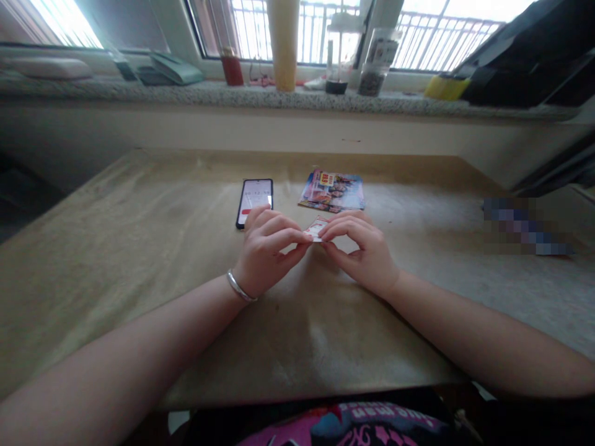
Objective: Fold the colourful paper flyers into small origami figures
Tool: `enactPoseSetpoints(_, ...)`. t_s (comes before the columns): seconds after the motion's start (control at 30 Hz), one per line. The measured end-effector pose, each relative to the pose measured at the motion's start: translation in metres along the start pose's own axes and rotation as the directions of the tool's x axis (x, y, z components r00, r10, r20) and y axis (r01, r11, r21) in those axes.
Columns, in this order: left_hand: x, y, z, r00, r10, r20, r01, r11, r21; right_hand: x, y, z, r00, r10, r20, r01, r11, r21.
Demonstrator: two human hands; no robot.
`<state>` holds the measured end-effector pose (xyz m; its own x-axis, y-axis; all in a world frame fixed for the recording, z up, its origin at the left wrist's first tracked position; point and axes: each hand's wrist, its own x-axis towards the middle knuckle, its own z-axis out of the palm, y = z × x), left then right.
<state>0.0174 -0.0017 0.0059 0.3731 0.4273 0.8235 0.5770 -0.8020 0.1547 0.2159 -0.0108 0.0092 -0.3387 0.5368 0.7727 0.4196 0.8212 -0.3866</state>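
The left hand [267,248] and right hand [360,248] met at the middle of the table [139,248]. Each was curled nearly closed, pinching one end of a small card [316,229] between thumb and fingertips (print too small to read). A phone [255,201] and a leaflet [332,191] lay just behind the hands, phone to the left, leaflet to the right.

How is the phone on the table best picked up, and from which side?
Probably by its two long edges, near the far end, coming from above. The phone lies flat, screen up, so no face offers a hold, and the left hand, pinching a small paper with the right hand, hides part of its near end.
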Motion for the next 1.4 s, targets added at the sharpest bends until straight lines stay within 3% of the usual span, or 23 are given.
enactPoseSetpoints(0.87, 0.0009, 0.0016, -0.0011, 0.997, 0.035, 0.062, -0.034, 0.999, -0.023, 0.0008, 0.0023, 0.0014, 0.998, -0.028, 0.053, 0.027, 0.999, 0.020)
enactPoseSetpoints(1.4, -0.0016, 0.0005, 0.0021, 0.994, -0.008, 0.111, 0.008, 1.000, 0.005, 0.0002, 0.0043, 0.0050, 0.999, -0.023, 0.032, 0.024, 0.999, -0.026)
